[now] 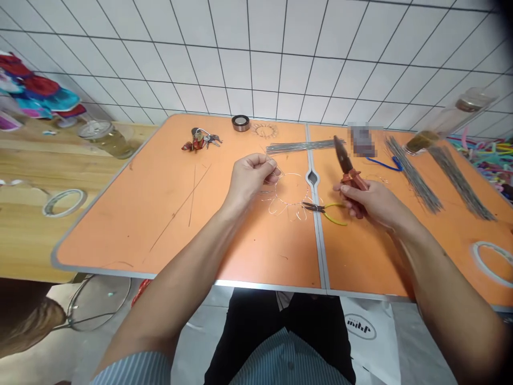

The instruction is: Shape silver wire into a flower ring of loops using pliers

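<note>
My left hand (256,174) pinches a thin wire ring (289,203) at its upper left edge, fingers pressed together. Small wire loops stick out around the ring's lower side, over the orange table (248,246). My right hand (366,203) is wrapped round the red-brown handles of a dark-bladed cutting tool (344,160), whose tip points up and away. Between the hands, pliers with yellow handles (334,216) lie across the table's centre seam, their dark jaws close to the ring.
Wire bundles (414,174) lie at the right and back, near a phone-like blurred object (363,140) and a tilted glass bottle (444,120). Keys (202,139), a black tape roll (241,123) and a looped wire piece (264,130) sit at the back left. A white tape roll (492,263) is far right.
</note>
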Demonstrator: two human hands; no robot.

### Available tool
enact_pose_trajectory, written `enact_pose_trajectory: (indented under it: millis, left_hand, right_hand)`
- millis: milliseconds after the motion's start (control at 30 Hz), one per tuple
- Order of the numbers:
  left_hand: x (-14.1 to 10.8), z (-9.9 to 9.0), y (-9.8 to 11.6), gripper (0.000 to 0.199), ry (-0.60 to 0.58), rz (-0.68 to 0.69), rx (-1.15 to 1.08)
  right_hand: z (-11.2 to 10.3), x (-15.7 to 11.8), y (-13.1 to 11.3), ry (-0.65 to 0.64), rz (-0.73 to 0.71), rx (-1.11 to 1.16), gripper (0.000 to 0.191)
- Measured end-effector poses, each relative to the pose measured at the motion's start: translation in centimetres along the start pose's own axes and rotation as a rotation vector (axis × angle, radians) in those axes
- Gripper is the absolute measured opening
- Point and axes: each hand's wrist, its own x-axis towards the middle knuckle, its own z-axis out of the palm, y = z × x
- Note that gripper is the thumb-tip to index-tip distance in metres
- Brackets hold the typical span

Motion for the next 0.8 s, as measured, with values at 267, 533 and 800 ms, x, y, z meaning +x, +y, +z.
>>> enact_pose_trajectory:
  millis: [267,533,800]
  left_hand:
    - [0.8,-0.9,0.5,0.017,0.044,0.01,-0.059]
    - [-0.2,0.2,-0.2,0.016,-0.037,-0.019,0.003]
    - [-1.2,1.5,-0.5,0.016,-0.088,-0.065,0.037]
  right_hand:
    - [3.3,-0.3,-2.3,-0.265,-0.131,0.076,0.036]
    - [6.1,0.5,-3.2,-0.266,-0.179,0.341,0.048]
    - [7.3,-0.4,-2.7,-0.165,-0.202,0.333,0.029]
